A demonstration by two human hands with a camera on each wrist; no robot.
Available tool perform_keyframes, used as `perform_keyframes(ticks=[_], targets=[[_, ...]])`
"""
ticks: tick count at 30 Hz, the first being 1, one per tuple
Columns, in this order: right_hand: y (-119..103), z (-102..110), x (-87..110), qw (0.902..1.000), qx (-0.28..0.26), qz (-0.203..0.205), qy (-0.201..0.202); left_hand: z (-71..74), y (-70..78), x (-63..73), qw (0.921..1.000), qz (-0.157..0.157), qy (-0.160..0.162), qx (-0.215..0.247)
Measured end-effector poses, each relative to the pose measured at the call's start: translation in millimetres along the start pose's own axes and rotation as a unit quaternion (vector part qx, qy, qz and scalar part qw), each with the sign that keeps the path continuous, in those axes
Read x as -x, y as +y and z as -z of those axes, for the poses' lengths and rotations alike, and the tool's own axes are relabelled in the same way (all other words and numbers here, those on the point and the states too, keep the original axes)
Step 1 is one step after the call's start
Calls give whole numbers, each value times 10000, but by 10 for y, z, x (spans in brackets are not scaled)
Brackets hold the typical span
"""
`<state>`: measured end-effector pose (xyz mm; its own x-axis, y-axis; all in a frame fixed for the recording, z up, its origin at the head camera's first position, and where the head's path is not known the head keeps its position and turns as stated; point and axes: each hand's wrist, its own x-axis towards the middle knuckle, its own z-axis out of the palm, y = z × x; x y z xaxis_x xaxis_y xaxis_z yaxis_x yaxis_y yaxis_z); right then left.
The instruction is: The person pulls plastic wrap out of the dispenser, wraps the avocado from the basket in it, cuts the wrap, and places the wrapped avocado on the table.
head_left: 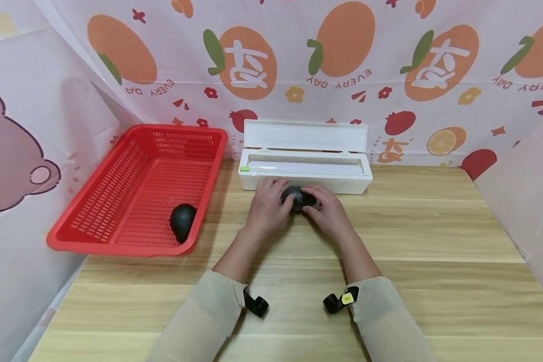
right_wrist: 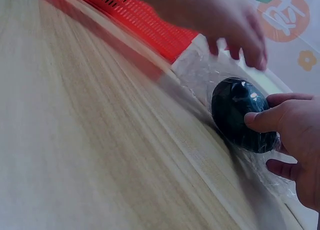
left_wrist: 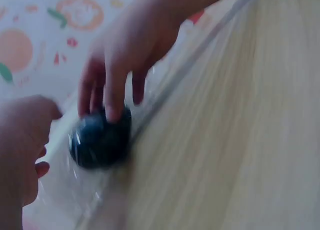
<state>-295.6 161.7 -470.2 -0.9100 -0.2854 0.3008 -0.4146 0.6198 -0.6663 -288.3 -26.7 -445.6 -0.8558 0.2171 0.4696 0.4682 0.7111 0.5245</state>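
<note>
A dark avocado (head_left: 297, 198) with clear plastic film (right_wrist: 200, 74) around it is in front of the white film box (head_left: 305, 183). My right hand (head_left: 328, 211) grips it, with the thumb on its near side in the right wrist view. My left hand (head_left: 268, 206) is beside the avocado on the left. In the right wrist view the left hand (right_wrist: 225, 24) is blurred, its bent fingers hanging above the film, apart from the fruit. The left wrist view shows the avocado (left_wrist: 100, 140) under the right hand's fingers.
A red plastic basket (head_left: 136, 249) stands at the left, with another avocado (head_left: 183, 222) in its near right corner. The box's lid (head_left: 305, 136) stands raised at the back, against the fruit-print cloth (head_left: 294, 75). A film roll (head_left: 305, 167) lies inside the box. Wooden tabletop (head_left: 434, 251) extends to the right.
</note>
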Motion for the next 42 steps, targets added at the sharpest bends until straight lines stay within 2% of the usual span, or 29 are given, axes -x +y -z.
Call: perform_keyframes(ticks=[2, 5, 8, 14, 22, 25, 29, 31, 33, 35, 37, 39, 42], targets=[[2, 6, -5, 10000, 7, 51, 7, 12, 85, -1, 9991, 187, 138, 366], [0, 9, -7, 9999, -15, 113, 13, -23, 149, 14, 9951, 673, -173, 699], [-4, 3, -1, 9999, -27, 150, -1, -88, 132, 39, 9916, 1009, -472, 651], [-1, -10, 4, 9998, -60, 183, 38, -160, 21, 48, 9941, 826, -360, 600], [26, -6, 20, 9997, -247, 81, 39, -137, -66, 21, 9961, 694, -327, 434], [35, -10, 27, 9996, -271, 24, 47, -117, -108, 15, 9940, 852, -426, 540], [45, -21, 31, 9996, -266, -38, 56, -74, -131, 13, 9868, 1224, -636, 845], [47, -23, 31, 9997, -251, -33, 58, -33, -112, 9, 9843, 1412, -503, 936], [41, -20, 30, 9997, -238, -8, 55, 18, -76, -1, 9824, 1523, -115, 1072], [35, -16, 25, 9997, -230, 10, 54, 68, -22, -13, 9791, 1523, 319, 1313], [31, -12, 16, 9997, -226, 29, 64, 99, 37, -27, 9730, 1428, 460, 1753], [30, -12, 5, 9997, -236, 44, 96, 94, 80, -35, 9666, 1360, 213, 2161], [30, -11, -4, 9996, -246, 90, 137, 42, 113, -34, 9608, 1394, -380, 2365]])
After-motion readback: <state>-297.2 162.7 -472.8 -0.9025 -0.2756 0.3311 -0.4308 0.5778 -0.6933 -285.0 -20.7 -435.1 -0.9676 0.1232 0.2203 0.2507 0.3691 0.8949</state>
